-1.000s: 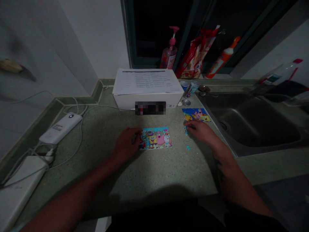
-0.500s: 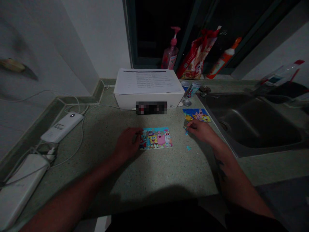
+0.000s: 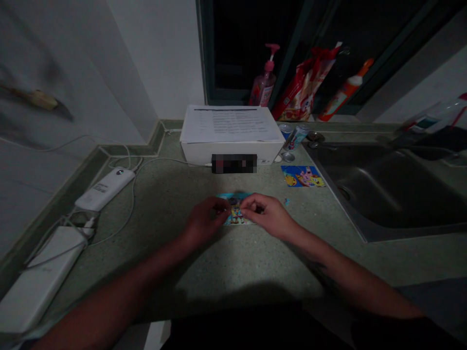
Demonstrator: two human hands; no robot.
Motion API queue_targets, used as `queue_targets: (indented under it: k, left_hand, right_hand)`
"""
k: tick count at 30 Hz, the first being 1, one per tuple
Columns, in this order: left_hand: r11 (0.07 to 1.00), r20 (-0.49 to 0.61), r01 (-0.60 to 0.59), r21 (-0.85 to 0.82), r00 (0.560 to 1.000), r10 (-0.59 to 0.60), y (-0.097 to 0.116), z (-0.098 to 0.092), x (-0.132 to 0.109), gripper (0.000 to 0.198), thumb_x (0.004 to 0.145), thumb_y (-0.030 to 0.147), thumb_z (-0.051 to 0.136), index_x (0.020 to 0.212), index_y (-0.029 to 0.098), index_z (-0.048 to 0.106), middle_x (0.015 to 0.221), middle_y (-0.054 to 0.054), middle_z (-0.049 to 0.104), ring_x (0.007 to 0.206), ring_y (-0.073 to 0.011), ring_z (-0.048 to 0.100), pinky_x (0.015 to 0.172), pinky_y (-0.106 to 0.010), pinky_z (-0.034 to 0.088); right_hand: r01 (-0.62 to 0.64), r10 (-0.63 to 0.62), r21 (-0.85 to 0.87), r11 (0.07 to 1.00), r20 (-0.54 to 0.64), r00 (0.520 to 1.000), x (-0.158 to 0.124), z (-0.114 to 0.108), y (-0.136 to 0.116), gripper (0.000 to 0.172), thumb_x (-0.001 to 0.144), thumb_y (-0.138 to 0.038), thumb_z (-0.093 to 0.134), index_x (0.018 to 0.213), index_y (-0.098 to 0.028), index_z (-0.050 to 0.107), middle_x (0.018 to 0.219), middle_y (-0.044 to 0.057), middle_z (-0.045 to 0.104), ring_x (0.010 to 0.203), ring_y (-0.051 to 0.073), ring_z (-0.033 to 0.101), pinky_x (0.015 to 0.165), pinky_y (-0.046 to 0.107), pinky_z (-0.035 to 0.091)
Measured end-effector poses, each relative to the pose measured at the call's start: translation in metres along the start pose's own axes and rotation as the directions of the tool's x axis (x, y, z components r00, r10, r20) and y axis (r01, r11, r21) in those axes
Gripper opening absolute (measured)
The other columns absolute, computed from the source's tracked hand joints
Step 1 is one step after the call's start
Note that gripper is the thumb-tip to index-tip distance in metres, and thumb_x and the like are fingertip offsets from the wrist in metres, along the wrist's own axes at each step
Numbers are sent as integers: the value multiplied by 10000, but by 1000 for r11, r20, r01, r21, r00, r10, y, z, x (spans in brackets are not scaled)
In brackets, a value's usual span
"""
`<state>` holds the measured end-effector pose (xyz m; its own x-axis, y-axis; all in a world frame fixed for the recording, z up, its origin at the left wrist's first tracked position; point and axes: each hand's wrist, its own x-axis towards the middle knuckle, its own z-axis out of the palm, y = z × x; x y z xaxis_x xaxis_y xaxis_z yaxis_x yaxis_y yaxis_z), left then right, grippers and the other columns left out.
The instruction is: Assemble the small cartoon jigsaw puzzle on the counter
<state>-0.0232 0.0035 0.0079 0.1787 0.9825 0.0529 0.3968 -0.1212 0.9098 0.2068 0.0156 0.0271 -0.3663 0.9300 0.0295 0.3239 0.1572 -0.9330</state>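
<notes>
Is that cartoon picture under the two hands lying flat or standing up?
Flat: the cartoon picture lies on the counter, printed side up; the left hand and right hand hide parts of it.

Swung the right hand (image 3: 269, 215) away from the blue picture card (image 3: 302, 176), uncovering its lower left corner, and in over the cartoon puzzle (image 3: 237, 218), masking its right part. Moved the left hand (image 3: 205, 218) inward from the puzzle's left edge, bringing both hands' fingertips close together. Lost the nearer loose piece from view.
</notes>
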Motion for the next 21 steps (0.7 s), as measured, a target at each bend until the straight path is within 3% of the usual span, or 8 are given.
queue_targets:
  k: [3, 7, 16, 19, 21]
  left_hand:
    - [993, 21, 84, -80, 996, -83, 4, 0, 1, 86, 831, 269, 715, 888, 209, 739, 887, -55, 777, 834, -213, 722, 835, -360, 566]
    - [977, 31, 153, -147, 988, -150, 6, -1, 3, 70, 817, 237, 693, 874, 204, 720, 879, -57, 778, 801, -200, 721, 804, -345, 567]
    - [973, 52, 143, -181, 989, -136, 9, -1, 3, 39, 809, 232, 714, 841, 213, 701, 848, -52, 764, 792, -196, 707, 827, -356, 571]
    - [970, 51, 173, -172, 985, -166, 7, 0, 4, 40, 808, 233, 712, 842, 214, 704, 831, -49, 759, 781, -195, 703, 802, -348, 566]
    - [964, 43, 193, -181, 981, -188, 7, 0, 4, 53, 800, 236, 708, 845, 210, 700, 825, -48, 758, 762, -194, 701, 771, -339, 562]
  right_hand:
    - [15, -14, 26, 1000, -22, 1000, 3, 19, 2, 74, 885, -288, 728, 902, -216, 732, 654, -51, 594, 586, 119, 511, 564, 250, 395]
    - [22, -19, 36, 999, -69, 997, 4, 28, 11, 59, 897, -280, 711, 902, -221, 721, 646, -56, 582, 570, 118, 496, 557, 253, 380]
    - [34, -35, -15, 999, -106, 994, 1, 35, 21, 32, 903, -257, 703, 911, -227, 706, 641, -52, 591, 566, 128, 523, 549, 255, 403]
    - [128, -140, -104, 986, -116, 983, 0, 34, 21, 43, 926, -246, 685, 964, -234, 702, 695, -40, 615, 573, 130, 549, 559, 262, 447]
    - [239, -268, -209, 948, -126, 955, -1, 32, 19, 122, 925, -230, 689, 1047, -236, 698, 895, 13, 691, 666, 142, 618, 632, 290, 523]
